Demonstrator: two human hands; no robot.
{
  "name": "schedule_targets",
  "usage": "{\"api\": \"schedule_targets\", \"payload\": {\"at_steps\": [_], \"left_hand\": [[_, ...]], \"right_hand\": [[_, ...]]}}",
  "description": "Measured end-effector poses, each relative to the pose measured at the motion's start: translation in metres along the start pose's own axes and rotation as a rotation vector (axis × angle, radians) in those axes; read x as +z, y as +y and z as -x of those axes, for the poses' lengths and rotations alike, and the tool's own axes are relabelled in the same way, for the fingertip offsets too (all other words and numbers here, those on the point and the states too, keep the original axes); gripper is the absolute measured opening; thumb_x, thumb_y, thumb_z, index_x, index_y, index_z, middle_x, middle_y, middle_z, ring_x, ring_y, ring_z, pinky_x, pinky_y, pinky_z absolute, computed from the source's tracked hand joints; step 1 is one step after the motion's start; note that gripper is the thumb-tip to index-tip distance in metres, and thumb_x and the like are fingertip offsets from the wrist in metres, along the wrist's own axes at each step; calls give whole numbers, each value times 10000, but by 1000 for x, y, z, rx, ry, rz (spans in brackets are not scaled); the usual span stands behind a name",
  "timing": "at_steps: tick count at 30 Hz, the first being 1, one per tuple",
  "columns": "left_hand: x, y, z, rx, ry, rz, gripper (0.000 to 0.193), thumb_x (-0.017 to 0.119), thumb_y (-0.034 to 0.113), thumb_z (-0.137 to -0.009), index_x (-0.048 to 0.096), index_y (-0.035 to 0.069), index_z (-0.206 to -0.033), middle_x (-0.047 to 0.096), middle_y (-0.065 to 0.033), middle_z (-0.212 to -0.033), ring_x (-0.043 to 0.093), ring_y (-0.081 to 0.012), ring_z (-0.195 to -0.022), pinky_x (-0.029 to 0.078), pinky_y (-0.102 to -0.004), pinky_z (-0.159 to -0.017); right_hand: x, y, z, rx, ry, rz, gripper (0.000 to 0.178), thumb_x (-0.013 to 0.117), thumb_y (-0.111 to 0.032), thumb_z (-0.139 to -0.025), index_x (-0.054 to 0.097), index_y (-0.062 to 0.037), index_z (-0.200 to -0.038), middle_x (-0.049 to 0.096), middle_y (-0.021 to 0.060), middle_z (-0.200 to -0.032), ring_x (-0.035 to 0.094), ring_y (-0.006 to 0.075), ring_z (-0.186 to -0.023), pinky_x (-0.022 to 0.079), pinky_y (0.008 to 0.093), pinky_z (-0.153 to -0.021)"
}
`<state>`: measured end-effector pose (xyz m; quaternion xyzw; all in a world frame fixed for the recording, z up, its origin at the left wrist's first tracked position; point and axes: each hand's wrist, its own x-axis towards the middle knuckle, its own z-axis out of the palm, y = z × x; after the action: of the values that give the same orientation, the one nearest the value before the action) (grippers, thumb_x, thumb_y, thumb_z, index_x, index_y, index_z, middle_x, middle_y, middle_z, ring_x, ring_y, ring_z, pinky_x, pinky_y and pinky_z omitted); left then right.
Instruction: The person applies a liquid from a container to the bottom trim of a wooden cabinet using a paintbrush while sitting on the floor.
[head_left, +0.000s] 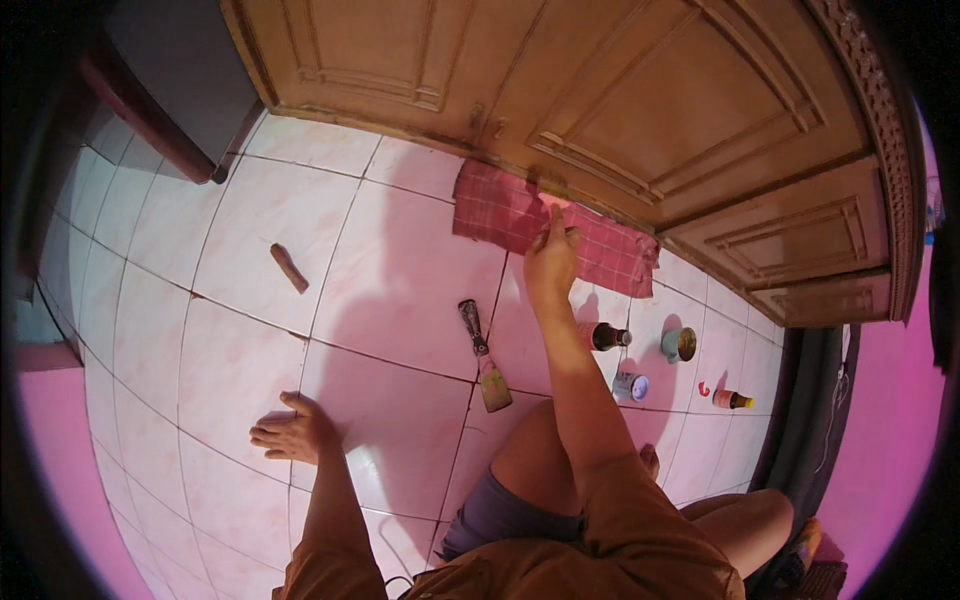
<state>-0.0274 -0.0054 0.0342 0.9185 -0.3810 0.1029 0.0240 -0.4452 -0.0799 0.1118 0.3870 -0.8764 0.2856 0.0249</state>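
My left hand [292, 432] rests on the tiled floor with its fingers spread and nothing in it. My right arm reaches forward to the foot of the brown wooden cabinet [640, 90]. My right hand [553, 260] is closed there, its index finger stretched along a small pinkish flat piece [553, 200] that meets the cabinet's lower edge; its kind is not clear. Under that hand lies a red checked cloth [490, 205] along the cabinet's base. A putty knife [484, 355] with a dark handle and a stained blade lies on the floor between my arms.
On the right stand a dark bottle [607, 337], a small tin [630, 387] and a light green mug [679, 345]. Farther right lie a small yellow-capped bottle [732, 400] and a red scrap [704, 388]. A brown stick-like piece [289, 268] lies at the left.
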Motion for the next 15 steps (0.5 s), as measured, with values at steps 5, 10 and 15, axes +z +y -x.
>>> {"api": "schedule_targets", "payload": {"at_steps": [5, 10, 15], "left_hand": [[4, -1, 1, -8, 8, 18, 821, 350, 583, -974, 376, -147, -1349, 327, -298, -1470, 258, -419, -1428, 282, -593, -1081], [23, -14, -3, 21, 163, -57, 800, 359, 592, -972, 399, -133, -1308, 337, -285, -1451, 291, -411, -1397, 297, -601, -1062], [10, -5, 1, 10, 38, 15, 798, 356, 607, -971, 410, -123, -1290, 346, -285, -1450, 288, -412, -1400, 291, -600, -1068]], "right_hand": [[5, 6, -20, -18, 78, -50, 485, 566, -80, -913, 516, -88, -1395, 550, 225, -1027, 622, 403, -915, 528, 481, -760], [-10, 1, -1, 90, -26, 12, 470, 550, -77, -931, 524, -115, -1398, 547, 245, -1068, 626, 438, -898, 529, 487, -781], [-9, 8, -20, 37, 100, -83, 451, 550, -100, -945, 517, -91, -1394, 533, 237, -1061, 626, 429, -881, 525, 492, -766]]}}
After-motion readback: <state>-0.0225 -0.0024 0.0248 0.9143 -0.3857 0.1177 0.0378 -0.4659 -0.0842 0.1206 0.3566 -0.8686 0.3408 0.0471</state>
